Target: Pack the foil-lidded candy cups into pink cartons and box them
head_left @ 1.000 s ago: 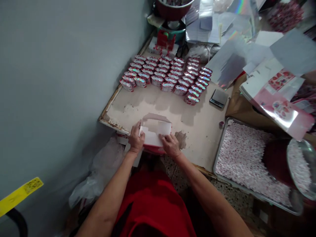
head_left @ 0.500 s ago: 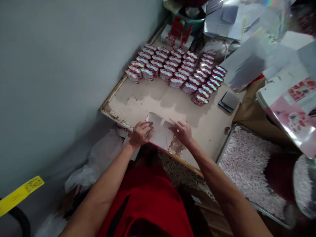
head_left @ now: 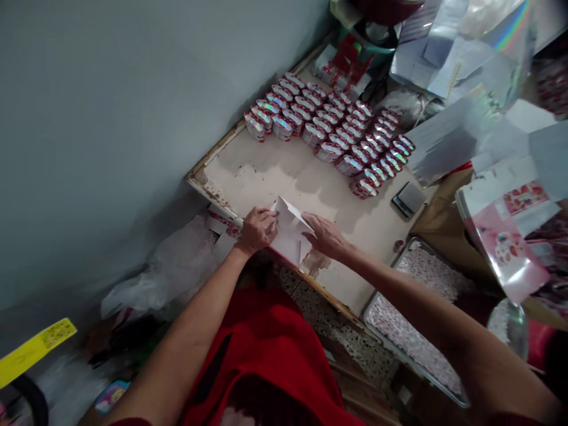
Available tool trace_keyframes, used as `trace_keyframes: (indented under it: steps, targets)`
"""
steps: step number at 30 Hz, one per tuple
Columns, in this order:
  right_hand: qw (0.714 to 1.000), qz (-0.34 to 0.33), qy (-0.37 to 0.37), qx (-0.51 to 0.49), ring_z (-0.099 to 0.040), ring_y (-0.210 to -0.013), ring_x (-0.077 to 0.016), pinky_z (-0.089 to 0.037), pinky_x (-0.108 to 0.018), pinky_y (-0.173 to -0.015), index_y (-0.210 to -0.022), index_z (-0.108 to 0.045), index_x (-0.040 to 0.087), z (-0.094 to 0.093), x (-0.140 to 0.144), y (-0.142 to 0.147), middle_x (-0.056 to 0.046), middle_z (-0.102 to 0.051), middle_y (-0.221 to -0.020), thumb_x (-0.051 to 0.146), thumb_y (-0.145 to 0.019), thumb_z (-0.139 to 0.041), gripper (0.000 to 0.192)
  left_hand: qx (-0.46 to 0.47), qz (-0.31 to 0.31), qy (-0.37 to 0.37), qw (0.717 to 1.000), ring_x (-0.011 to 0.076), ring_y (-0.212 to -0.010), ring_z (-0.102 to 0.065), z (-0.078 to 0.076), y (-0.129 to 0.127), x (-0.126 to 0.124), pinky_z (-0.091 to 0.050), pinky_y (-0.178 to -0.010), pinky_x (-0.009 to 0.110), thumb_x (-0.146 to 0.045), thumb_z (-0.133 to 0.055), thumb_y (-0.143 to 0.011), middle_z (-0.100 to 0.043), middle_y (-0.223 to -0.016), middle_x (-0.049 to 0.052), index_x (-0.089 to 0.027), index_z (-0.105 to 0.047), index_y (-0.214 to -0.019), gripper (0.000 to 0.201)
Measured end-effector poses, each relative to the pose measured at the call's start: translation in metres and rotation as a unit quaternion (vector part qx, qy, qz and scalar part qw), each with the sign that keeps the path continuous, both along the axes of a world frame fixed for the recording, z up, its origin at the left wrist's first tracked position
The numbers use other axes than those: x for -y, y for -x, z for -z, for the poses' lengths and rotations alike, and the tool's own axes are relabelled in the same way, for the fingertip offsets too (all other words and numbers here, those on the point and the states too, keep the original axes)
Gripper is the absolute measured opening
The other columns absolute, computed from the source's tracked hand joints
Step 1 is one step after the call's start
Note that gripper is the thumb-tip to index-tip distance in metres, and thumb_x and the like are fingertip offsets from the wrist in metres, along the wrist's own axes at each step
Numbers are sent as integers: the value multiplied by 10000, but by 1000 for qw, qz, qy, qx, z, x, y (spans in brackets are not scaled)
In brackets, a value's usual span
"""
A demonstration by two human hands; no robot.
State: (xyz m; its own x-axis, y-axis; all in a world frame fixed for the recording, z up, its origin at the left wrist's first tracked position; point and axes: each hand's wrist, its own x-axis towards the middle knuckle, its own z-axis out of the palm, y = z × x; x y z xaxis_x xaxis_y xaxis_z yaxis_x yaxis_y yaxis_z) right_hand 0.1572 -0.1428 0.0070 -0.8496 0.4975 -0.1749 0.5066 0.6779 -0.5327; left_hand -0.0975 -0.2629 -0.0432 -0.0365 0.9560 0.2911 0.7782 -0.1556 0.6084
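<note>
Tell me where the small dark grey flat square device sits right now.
Head view, right of centre: the small dark grey square device lies on the worn table, beside the rows of shiny red-and-silver packets.

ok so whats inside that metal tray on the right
The metal tray holds a dense bed of small pink-and-white pieces, too small to identify. The right forearm crosses its middle, hiding what lies beneath it, and the tray's bottom is covered.

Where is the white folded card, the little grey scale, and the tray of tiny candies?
white folded card (head_left: pixel 290 234), head view, on its flat white panel.
small grey scale (head_left: pixel 409 198), head view, on its top plate.
metal tray of small candies (head_left: pixel 381 343), head view, on its near rim.
</note>
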Motion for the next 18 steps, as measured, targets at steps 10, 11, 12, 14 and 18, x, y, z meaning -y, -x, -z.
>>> trace_keyframes:
  steps: [10, 11, 12, 14, 18]
  targets:
    - [990, -37, -125, 53, -698, -1116, -240, -553, -349, -974, -1589, -535, 329, 26, -31, 17, -114, -644, -1497, 151, -1052, -440, 574, -25, -20, 0, 999, 265, -1204, -662, 2, 0, 1, -516, -1076, 457, -252, -603, -975, -800, -1213, 53, -219, -776, -1025, 184]
    - [989, -51, -127, 51, -690, -1121, -238, -553, -357, -973, -1600, -515, 344, 25, -34, 18, -107, -620, -1528, 156, -1058, -434, 579, -28, -34, -3, 999, 265, -1203, -662, 4, 0, 1, -509, -1083, 454, -259, -606, -979, -796, -1228, 52, -224, -777, -1027, 181]
    - [990, -68, -116, 39, -677, -1156, -243, -550, -373, -993, -1622, -478, 345, 23, -36, 19, -106, -595, -1556, 175, -1064, -439, 585, -30, -54, -9, 998, 265, -1192, -664, 5, 0, 1, -503, -1085, 450, -269, -612, -982, -794, -1236, 55, -228, -778, -1025, 177]
    - [992, -110, -59, -1, -590, -1338, -284, -510, -446, -1103, -1681, -360, 319, 15, -38, 18, -124, -503, -1637, 292, -1084, -464, 606, -26, -108, -23, 994, 267, -1150, -672, 8, -2, 0, -494, -1075, 449, -283, -622, -980, -793, -1222, 67, -232, -780, -1009, 168]
    - [984, -132, 118, -16, -284, -1613, -342, -346, -567, -1265, -1710, -256, 340, 1, -38, 8, -110, -286, -1763, 670, -1038, -501, 788, 6, -187, -53, 981, 262, -1080, -689, 13, -7, 0, -474, -1066, 455, -271, -629, -952, -793, -1136, 78, -233, -773, -987, 153]
